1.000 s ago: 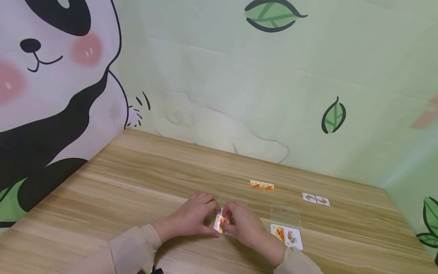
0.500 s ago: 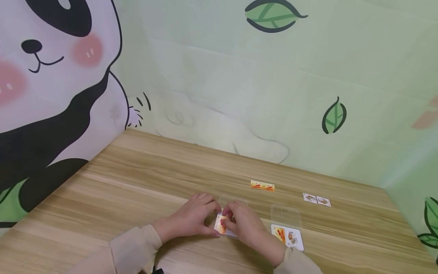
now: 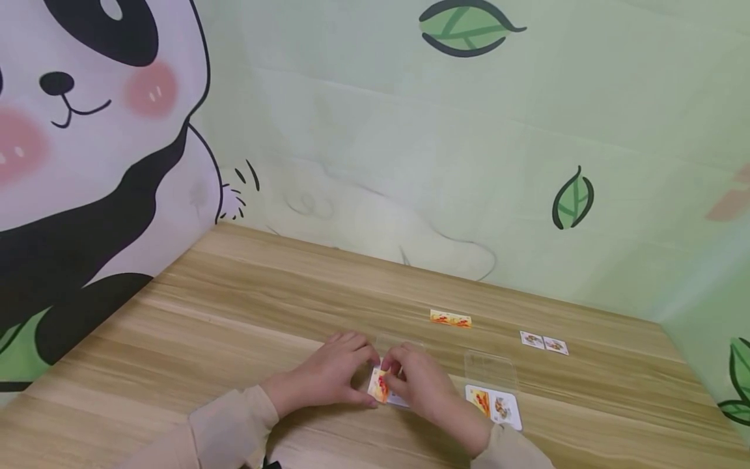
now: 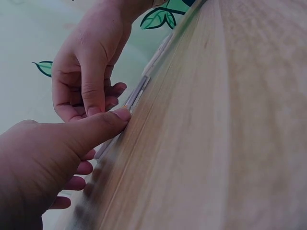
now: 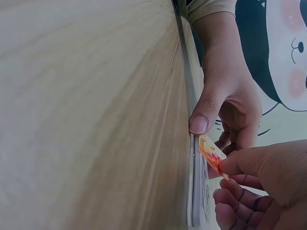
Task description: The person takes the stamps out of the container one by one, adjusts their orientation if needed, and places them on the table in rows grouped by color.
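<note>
On the wooden table (image 3: 234,312), the left hand (image 3: 328,372), half-curled, gripped a case (image 5: 195,191); at its three o'clock, the right hand (image 3: 424,387) pinched an orange card (image 5: 211,153).

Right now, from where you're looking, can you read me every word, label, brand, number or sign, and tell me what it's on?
None can be read.
Orange card in the right hand: any small print is unreadable.
Cards in the right-hand case, yellow pair, white pair: marks too small.
Wall: pictures, no lettering visible.
</note>
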